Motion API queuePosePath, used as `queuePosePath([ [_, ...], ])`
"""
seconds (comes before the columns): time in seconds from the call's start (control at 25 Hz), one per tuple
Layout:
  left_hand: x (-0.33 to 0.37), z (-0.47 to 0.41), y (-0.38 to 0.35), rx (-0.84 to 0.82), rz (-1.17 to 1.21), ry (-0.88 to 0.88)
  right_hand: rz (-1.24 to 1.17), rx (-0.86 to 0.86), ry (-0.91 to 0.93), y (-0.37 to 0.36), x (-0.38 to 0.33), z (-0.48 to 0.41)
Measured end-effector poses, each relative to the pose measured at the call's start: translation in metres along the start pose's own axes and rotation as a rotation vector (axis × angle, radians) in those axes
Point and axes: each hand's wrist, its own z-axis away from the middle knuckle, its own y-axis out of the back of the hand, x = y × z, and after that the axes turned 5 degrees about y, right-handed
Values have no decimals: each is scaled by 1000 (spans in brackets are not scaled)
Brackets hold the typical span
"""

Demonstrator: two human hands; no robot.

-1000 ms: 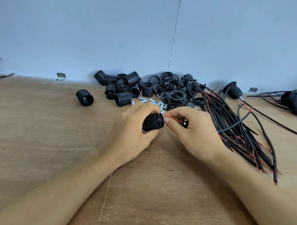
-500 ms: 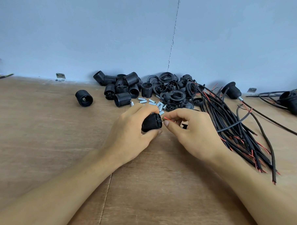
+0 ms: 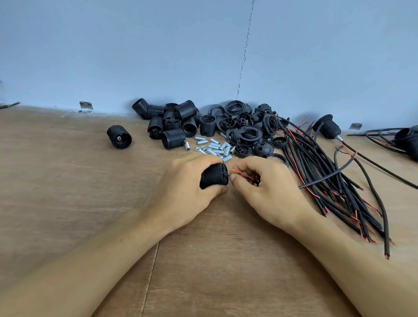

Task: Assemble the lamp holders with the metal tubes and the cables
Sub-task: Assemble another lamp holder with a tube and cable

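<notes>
Lying alone at the left, a black lamp holder rests on its side on the wooden table, apart from the pile of ribbed holders and the small metal tubes near the wall. Near the table's middle, the left hand grips a black ribbed socket, fingers curled round it. Its end faces the right hand, which pinches a red wire whose tip sits at that end. Black cables fan out to the right. Compared with a second ago, both grips and the socket's place are nearly unchanged.
</notes>
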Motion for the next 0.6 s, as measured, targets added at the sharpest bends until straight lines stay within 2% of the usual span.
queuePosePath([
  [0.36,1,0,0,-19,7,22,69,-13,75,-5,9,0],
  [0.6,1,0,-1,-11,11,46,99,6,38,-7,9,-1],
])
